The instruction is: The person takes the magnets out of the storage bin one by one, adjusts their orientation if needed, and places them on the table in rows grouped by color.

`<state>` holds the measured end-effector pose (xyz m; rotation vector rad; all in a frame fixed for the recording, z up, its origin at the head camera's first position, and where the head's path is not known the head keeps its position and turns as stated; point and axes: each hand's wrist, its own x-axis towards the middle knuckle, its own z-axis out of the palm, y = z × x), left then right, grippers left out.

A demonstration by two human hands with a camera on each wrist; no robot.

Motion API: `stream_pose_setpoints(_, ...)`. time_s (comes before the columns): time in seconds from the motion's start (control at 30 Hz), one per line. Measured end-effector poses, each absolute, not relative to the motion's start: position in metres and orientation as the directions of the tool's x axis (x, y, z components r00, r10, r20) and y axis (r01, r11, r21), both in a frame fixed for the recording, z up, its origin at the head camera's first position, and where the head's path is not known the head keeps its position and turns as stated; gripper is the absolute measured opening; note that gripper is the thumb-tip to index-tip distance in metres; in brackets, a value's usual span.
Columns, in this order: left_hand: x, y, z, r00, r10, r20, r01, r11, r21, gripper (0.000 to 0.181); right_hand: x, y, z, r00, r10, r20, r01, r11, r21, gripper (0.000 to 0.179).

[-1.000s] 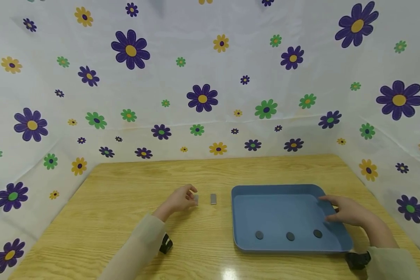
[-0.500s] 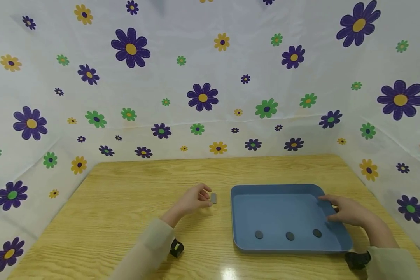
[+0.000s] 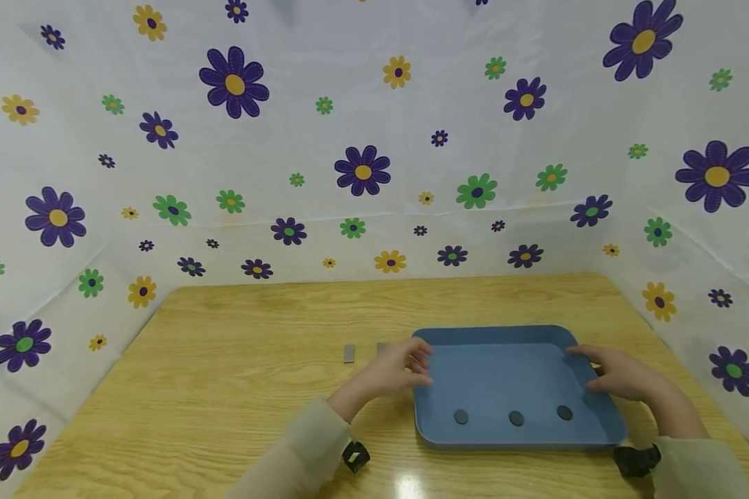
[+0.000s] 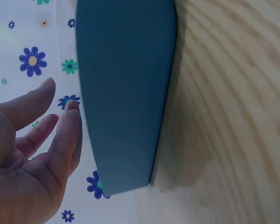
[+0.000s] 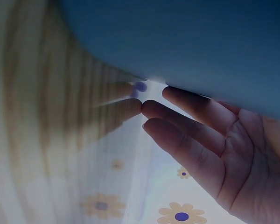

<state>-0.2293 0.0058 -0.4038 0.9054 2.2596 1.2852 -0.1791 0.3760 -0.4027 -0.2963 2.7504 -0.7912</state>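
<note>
A blue tray [image 3: 505, 374] lies on the table, with three dark discs, a left one [image 3: 461, 416], a middle one [image 3: 516, 418] and a right one [image 3: 564, 412], along its near side. My left hand [image 3: 396, 367] hovers at its left rim, empty, with fingers loosely bent. In the left wrist view, that hand stands beside the tray wall [image 4: 126, 93]. My right hand [image 3: 624, 374] rests at the right rim, thumb and a finger reaching over it. In the right wrist view, its other fingers [image 5: 168, 135] extend fairly straight beneath the tray's outer side [image 5: 186, 42].
Left of the tray, a flat grey rectangular piece [image 3: 349, 353] lies on the wooden table [image 3: 225, 374]. A second grey piece [image 3: 382, 346] is partly hidden behind my left hand. A flower-printed white sheet [image 3: 299, 138] closes off the back and both sides.
My left hand has moved right, past both grey pieces, to the tray's left rim. The pieces, the tray and my right hand have stayed in place.
</note>
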Motion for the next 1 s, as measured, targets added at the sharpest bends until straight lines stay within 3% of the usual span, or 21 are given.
stream_pose_setpoints(0.3, -0.219, 0.037, -0.41, -0.658, 0.751, -0.055, 0.453, 0.453, 0.767, 0.037, -0.18, 0.376, -0.402, -0.943, -0.263, -0.206, -0.113, 0.831, -0.545, 0.059)
stream_pose_setpoints(0.67, -0.218, 0.051, -0.416, -0.646, 0.76, -0.079, 0.518, 0.511, 0.686, 0.031, -0.179, 0.377, -0.404, -0.944, -0.258, -0.206, -0.105, 0.825, -0.556, 0.06)
stream_pose_setpoints(1.0, -0.214, 0.056, -0.413, -0.614, 0.777, -0.135, 0.636, 0.589, 0.498, 0.029, -0.179, 0.374, -0.402, -0.943, -0.258, -0.212, -0.104, 0.83, -0.547, 0.061)
